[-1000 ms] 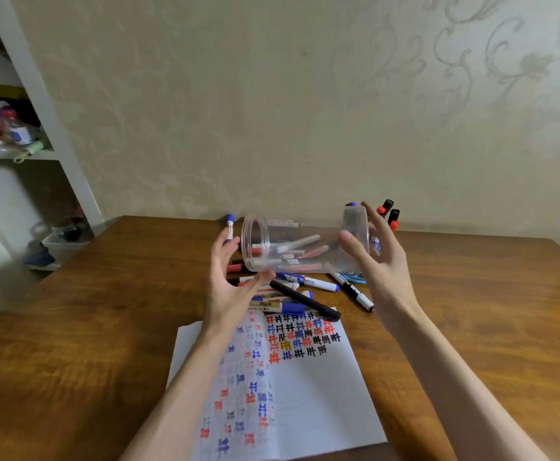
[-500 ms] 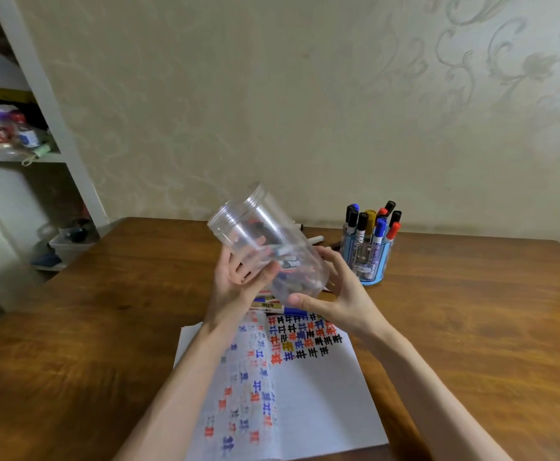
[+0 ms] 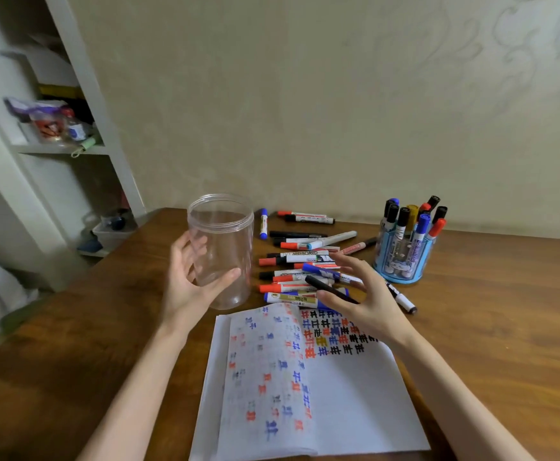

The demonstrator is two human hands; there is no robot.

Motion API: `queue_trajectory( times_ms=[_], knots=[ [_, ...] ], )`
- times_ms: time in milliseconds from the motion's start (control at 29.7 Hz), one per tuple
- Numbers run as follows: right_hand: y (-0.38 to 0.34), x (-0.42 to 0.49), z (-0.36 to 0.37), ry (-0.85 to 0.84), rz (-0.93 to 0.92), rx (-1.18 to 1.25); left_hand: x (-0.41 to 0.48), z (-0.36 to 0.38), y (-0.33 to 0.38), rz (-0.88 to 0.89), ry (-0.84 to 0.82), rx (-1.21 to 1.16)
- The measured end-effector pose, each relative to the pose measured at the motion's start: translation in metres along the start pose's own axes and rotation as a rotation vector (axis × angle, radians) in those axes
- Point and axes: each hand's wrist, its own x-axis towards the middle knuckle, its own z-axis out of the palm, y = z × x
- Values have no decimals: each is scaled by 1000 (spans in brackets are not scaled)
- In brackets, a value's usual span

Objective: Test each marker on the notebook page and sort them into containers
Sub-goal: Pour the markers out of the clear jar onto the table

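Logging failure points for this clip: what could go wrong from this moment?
The empty clear jar is tall and gripped only by the left hand; it may tip once released. The right hand hovers open over the loose markers; a careless grab could roll several across the table.

One jar (image 3: 220, 247) is at ten o'clock of the one notebook (image 3: 338, 410). One holder (image 3: 401, 266) at its one o'clock carries about ten markers (image 3: 404, 221). At its twelve o'clock lie roughly seventeen loose markers (image 3: 300, 258), overlapping, so that count is approximate.
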Motion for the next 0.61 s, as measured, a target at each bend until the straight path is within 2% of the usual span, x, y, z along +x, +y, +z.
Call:
queue_trajectory(
  times_ms=[269, 403, 504, 605],
  knots=[
    [1, -2, -1, 1, -12, -98, 0, 3, -16, -68, 8, -46],
    [4, -3, -5, 38, 6, -240, -1, 2, -20, -47, 29, -22],
    [8, -4, -5, 56, 32, -369, -4, 0, -14, 17, 148, 18],
    [11, -5, -5, 36, 51, -444, -8, 0, -2, 199, 303, 46]
  ],
)
